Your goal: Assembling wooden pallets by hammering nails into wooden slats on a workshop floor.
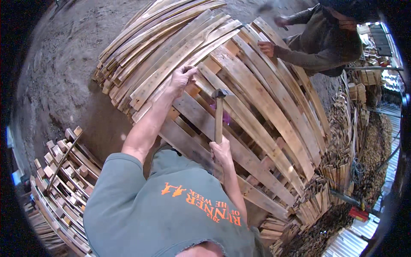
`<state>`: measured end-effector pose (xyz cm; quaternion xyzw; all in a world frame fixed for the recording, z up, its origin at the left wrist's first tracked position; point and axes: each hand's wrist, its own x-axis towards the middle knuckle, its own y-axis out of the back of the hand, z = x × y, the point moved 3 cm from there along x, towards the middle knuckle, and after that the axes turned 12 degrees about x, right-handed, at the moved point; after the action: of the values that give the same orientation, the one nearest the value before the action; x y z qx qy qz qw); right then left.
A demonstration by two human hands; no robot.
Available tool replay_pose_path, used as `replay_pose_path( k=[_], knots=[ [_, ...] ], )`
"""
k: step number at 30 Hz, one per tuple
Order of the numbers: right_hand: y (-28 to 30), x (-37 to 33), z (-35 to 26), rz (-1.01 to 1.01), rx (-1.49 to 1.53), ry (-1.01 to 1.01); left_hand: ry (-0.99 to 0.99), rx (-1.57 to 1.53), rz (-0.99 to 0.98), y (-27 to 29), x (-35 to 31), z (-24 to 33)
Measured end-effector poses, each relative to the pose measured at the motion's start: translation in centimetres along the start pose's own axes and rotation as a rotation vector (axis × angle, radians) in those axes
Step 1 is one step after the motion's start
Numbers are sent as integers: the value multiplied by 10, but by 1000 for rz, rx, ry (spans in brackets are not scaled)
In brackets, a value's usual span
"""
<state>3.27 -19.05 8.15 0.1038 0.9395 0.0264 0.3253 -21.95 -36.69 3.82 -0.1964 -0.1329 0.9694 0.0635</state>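
Observation:
My right hand [220,150] is wrapped round the wooden handle of a hammer [218,118], whose metal head points away from me over the slats. Ahead and to the left, my left hand [183,79] is closed, thumb and fingers pinched together, close to the end of a slat. Whatever is in that pinch is too small to make out. Beneath both hands lies a wooden pallet [261,100] of long slats with gaps between them, and blocks show under the slat ends. Loose boards [167,53] are stacked by its left side, near my left hand.
Across the pallet, a person [319,43] in dark clothes rests one hand on a slat; their other hand is blurred. Stacked pallet frames with blocks [64,175] stand at lower left. Scrap wood [338,158] and a red object [358,214] lie on the right.

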Motion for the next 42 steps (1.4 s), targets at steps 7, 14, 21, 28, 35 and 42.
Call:
replay_pose_path(
  k=[7,14,21,28,35,42],
  knots=[
    [3,-1,8,-59,-1,6,-468,644,-7,-32,26,25],
    [-5,-5,-7,-69,108,-40,-477,725,-107,-35,60,-1],
    [0,2,-12,-9,-33,-8,-436,724,-66,-34,54,-7],
    [5,6,-9,-9,-103,15,-523,738,-27,-39,48,-3],
    [3,8,-21,8,-143,49,-714,812,-24,-37,46,-7],
    [-11,17,-101,116,-311,332,-777,878,-13,-38,40,-4]
  ],
)
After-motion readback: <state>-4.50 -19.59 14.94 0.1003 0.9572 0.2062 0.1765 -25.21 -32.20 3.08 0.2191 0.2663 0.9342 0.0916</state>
